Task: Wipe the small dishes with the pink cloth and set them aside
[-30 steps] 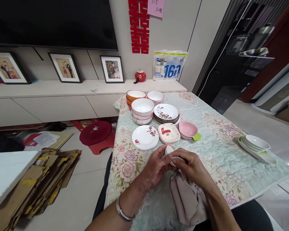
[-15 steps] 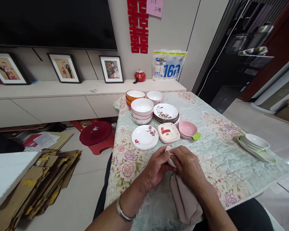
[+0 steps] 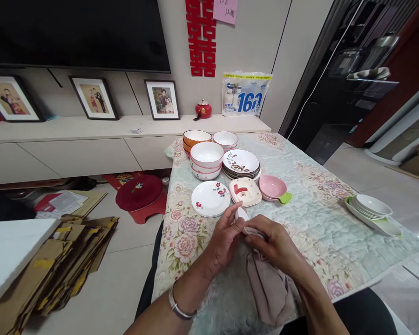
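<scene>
Between my hands, over the near part of the table, is a small white piece of crockery that looks like a ceramic spoon (image 3: 242,214). My left hand (image 3: 226,235) grips it, thumb in front and index finger extended upward. A greyish-pink cloth (image 3: 267,288) hangs from my right hand (image 3: 270,237), whose closed fingers press part of it against the spoon. The fingers hide much of the spoon. Just beyond my hands are white plates with red flowers (image 3: 210,199), a square cream dish (image 3: 245,191) and pink bowls with a green handle (image 3: 273,186).
Farther back stand white bowls (image 3: 206,156), orange bowls (image 3: 197,136) and brown-patterned plates (image 3: 241,163). White dishes (image 3: 372,205) lie on a green-edged tray at the right. Left of the table are a red stool (image 3: 139,195) and flattened cardboard (image 3: 63,260).
My hands have turned the spoon so its white rounded end shows more. My left index finger has straightened upward, and my right hand has shifted slightly with the cloth.
</scene>
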`<state>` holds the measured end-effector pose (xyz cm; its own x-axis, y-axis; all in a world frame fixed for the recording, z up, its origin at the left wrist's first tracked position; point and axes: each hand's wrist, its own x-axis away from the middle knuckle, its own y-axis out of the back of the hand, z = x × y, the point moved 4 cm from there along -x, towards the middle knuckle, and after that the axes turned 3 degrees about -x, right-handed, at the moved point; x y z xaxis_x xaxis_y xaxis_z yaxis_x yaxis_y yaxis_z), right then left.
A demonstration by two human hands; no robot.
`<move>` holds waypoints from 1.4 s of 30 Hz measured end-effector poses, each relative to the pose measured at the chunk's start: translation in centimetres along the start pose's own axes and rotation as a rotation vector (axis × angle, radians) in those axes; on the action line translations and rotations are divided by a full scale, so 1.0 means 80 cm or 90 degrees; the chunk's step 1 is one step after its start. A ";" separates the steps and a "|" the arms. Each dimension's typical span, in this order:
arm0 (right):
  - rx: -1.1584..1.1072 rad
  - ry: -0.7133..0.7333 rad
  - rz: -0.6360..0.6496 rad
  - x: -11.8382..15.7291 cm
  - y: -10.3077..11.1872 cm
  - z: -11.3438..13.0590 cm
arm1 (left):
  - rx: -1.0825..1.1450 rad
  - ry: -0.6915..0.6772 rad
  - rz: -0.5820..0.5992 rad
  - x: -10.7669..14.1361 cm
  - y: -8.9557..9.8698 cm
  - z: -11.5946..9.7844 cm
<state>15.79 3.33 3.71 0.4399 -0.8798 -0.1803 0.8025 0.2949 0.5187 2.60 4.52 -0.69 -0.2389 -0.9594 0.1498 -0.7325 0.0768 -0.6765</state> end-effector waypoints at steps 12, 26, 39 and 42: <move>0.150 0.059 -0.033 0.006 0.001 0.004 | 0.025 0.102 -0.012 0.001 0.003 0.013; 0.081 0.058 -0.009 0.004 0.007 -0.004 | 0.037 0.110 -0.024 0.002 -0.001 0.010; 0.159 0.067 -0.079 0.005 0.004 0.001 | -0.018 0.047 0.015 0.007 -0.012 0.001; 0.125 0.076 -0.043 0.004 0.005 0.001 | 0.006 0.062 0.025 0.006 -0.009 0.002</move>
<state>16.22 3.16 3.90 0.4413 -0.8416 -0.3115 0.7430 0.1480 0.6527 3.13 4.00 -0.23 -0.3281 -0.9249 0.1922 -0.7155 0.1104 -0.6899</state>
